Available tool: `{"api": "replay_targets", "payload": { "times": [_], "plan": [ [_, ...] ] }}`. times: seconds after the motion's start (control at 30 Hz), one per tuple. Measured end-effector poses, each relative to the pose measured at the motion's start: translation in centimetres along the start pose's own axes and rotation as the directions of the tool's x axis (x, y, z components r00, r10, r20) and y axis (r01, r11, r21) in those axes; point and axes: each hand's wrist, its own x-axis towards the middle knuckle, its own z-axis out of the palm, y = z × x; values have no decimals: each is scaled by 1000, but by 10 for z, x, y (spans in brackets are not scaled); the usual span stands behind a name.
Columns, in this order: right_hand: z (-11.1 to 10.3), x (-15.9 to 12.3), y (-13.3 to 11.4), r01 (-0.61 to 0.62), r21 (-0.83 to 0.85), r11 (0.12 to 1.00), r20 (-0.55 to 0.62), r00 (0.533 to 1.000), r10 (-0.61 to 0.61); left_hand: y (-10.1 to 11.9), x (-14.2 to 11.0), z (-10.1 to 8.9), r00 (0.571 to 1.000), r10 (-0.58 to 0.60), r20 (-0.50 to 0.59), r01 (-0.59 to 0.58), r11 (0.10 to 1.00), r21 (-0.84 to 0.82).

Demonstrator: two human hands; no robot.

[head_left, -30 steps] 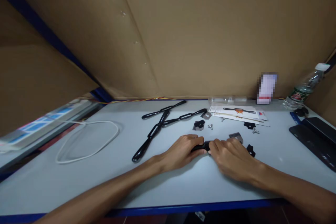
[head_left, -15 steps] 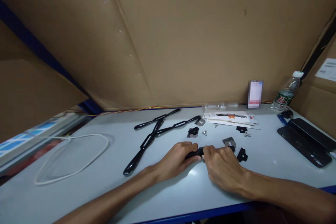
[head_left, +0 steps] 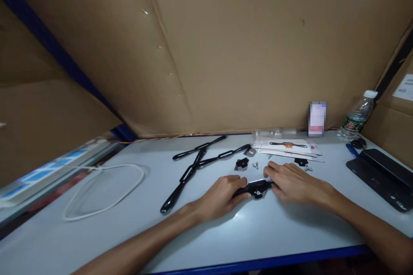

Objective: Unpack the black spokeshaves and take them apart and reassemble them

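Observation:
A black two-handled tool body (head_left: 255, 188) lies on the white table (head_left: 206, 232) between my hands. My left hand (head_left: 222, 193) is closed round its left handle. My right hand (head_left: 290, 180) covers its right end, fingers curled over it. A small black cap with a screw sits at the tool's middle. Just beyond lie a black cap on a metal blade (head_left: 241, 164), a wing screw (head_left: 255, 165) and another black cap (head_left: 300, 162).
Three more black tool bodies (head_left: 196, 161) lie crossed at centre left. Printed cards (head_left: 287, 146) sit behind the parts. A white cable loop (head_left: 103, 189) lies at left. Black flat devices (head_left: 380, 174), a water bottle (head_left: 356, 116) and cardboard walls (head_left: 226, 51) bound the right and back.
My right hand has slid right along the tool, baring its middle with the black cap. The metal blade and black cap once beside that hand no longer show. The camera tilted slightly.

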Motion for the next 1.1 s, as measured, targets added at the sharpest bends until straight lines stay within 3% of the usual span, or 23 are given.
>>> {"api": "replay_targets", "payload": {
  "times": [0.1,0.3,0.7,1.1],
  "plan": [
    [2,0,4,10,18,1000,60,998,-11,-1,-1,1,1000,18,-7,-18,999,34],
    [8,4,2,-8,9,1000,13,1000,8,-5,-5,3,996,59,-69,-52,995,90],
    [3,5,-2,-41,-49,998,86,995,45,-6,-4,5,998,25,-60,-22,999,48],
    [20,8,3,-34,-62,997,-28,999,33,-9,2,-3,999,-21,-30,26,985,168]
  ]
}}
